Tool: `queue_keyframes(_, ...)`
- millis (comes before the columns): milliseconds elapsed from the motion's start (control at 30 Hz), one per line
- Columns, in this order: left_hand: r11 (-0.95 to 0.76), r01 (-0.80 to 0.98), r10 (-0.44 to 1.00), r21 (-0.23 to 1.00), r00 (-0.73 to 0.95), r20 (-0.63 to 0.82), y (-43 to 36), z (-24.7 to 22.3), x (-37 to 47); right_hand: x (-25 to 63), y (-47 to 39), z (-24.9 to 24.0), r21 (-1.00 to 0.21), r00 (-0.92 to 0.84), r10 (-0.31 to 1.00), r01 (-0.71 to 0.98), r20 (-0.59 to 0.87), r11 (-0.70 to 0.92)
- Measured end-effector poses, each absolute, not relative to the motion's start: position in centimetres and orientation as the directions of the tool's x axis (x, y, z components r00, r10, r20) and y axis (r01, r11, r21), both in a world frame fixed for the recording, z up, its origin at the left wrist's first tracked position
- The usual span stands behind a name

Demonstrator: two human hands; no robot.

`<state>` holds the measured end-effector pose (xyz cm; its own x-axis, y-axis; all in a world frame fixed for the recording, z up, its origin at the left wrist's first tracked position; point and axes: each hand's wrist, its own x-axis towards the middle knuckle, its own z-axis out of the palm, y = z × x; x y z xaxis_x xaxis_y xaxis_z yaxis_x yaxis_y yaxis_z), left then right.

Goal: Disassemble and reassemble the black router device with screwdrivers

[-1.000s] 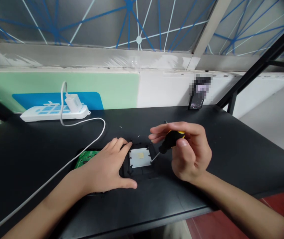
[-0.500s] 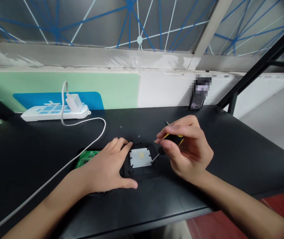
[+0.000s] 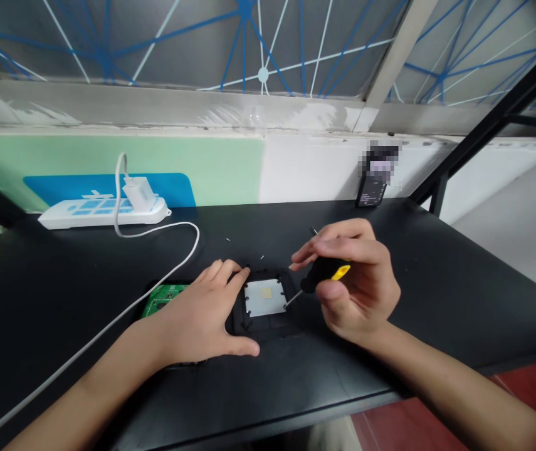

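A black plastic housing lies on the table, with a silvery metal plate set in it and a pale yellow square on the plate's middle. Along its left side rests my left hand, thumb stretched away and fingertips touching the housing's upper left corner. My right hand is closed around the black and yellow handle of a screwdriver. The tilted shaft ends at the plate's lower right corner; the screw there is too small to make out. Partly under my left forearm and hand is a green circuit board.
Two tiny light bits, one of them a small pin-like piece, lie behind the housing. A white cable runs from a charger in a power strip across the left. A phone leans against the wall.
My right fingers have shifted around the screwdriver handle, which has turned so more yellow shows. Its tip remains at the plate's corner. My left hand has stayed still.
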<state>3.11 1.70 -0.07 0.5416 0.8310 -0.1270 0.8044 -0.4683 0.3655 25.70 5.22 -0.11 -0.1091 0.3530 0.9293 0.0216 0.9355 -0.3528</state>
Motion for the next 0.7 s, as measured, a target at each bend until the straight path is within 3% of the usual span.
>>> queue_keyframes(167,-0.464,0.804,0.834,0.371,0.538,-0.122,1.7,0.0,3.2,25.7,5.2,0.2,-0.284,-0.09,0.299,0.147,0.95,0.947)
queue_keyframes(333,-0.455,0.816,0.836,0.357,0.529,-0.144,1.8,0.0,3.3,25.2,4.3,-0.1,-0.486,-0.061,0.483,-0.047,0.873,0.873)
queue_keyframes(433,-0.453,0.812,0.837,0.368,0.53,-0.139,1.9,0.0,3.3,25.1,4.2,-0.3,-0.533,-0.077,0.527,-0.151,0.846,0.833)
queue_keyframes(533,-0.455,0.814,0.836,0.362,0.531,-0.142,1.9,0.0,3.3,25.4,4.6,-0.3,-0.481,-0.088,0.474,-0.113,0.876,0.869)
queue_keyframes(700,-0.468,0.809,0.832,0.355,0.539,-0.13,1.8,0.0,3.2,25.8,5.3,-0.2,-0.311,-0.101,0.323,0.119,0.941,0.943)
